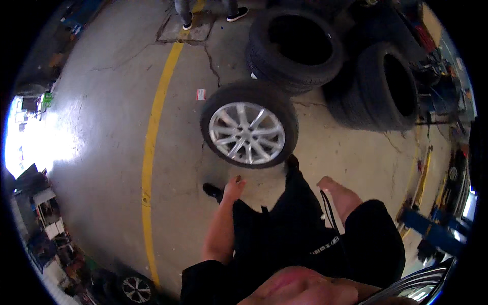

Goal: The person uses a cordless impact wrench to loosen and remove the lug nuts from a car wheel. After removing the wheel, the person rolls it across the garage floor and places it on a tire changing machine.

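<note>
Through the head camera I have the wheel point(246, 136) on the floor ahead of the wearer: a round rim of bright silver metal, its straight spokes fanning from a small hub, ringed by a matt black rubber tyre. Its spoked face is turned toward me, and I can't tell whether it lies flat or tilts. The left hand point(235, 188) hangs near the tyre's lower edge; a small dark patch shows at its fingers, but at this size I can't tell whether they are clamped on something or merely together. The right hand point(331, 185) is off to the wheel's lower right, well apart from the rubber, with a thin black cord point(328, 208) dangling beneath it; whether those fingers grip the cord, I can't make out either. Beyond the wheel I see a broad loose tyre point(300, 74) with a dark round opening, and to its right an upright tyre point(367, 91), fat and blackish, its hole turned to the right. The concrete floor point(112, 122) is grey, hard and glossy toward the left, split by ragged cracks and crossed by a bowed yellow stripe point(155, 127). A small red-and-white label point(201, 94) lies flat near the wheel.
</note>
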A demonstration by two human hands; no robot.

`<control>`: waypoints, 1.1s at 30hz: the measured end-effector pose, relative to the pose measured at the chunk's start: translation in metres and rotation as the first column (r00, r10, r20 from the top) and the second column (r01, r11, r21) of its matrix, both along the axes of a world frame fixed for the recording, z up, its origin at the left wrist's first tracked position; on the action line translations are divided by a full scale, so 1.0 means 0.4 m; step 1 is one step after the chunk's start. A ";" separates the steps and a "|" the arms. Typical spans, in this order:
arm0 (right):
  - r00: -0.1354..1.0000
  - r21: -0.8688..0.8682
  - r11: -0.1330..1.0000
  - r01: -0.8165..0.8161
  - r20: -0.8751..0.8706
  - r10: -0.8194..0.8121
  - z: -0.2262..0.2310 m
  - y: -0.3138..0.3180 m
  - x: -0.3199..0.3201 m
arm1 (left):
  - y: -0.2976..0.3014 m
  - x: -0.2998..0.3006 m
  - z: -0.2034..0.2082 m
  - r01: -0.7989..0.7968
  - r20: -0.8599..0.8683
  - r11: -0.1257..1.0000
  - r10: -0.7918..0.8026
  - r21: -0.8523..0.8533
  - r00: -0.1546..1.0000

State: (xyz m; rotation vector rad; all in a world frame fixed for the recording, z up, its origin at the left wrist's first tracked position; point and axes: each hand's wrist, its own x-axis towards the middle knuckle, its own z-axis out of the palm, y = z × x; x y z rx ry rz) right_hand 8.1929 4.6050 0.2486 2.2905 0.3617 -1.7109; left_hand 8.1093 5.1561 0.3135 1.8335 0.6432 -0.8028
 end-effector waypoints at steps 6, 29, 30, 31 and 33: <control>0.912 0.264 0.961 0.086 0.367 -0.183 0.148 0.538 -0.136 | 0.643 -0.579 0.042 0.050 -0.234 0.969 0.008 0.242 0.972; 0.938 0.629 0.777 -0.004 0.271 -0.215 0.189 2.671 1.153 | 2.034 0.249 0.344 0.018 -0.219 0.848 0.116 0.529 0.969; 0.822 0.678 0.717 0.163 0.308 -0.479 0.189 2.676 1.289 | 2.025 0.289 0.305 -0.096 -0.196 0.856 0.224 0.508 0.955; 0.791 0.785 0.559 0.266 0.154 -0.592 0.254 2.829 1.373 | 2.107 0.296 0.304 -0.144 -0.198 0.852 0.275 0.503 0.941; 0.824 0.848 0.493 0.192 0.134 -0.551 0.361 3.032 1.542 | 2.250 0.353 0.273 -0.232 -0.184 0.858 0.347 0.458 0.920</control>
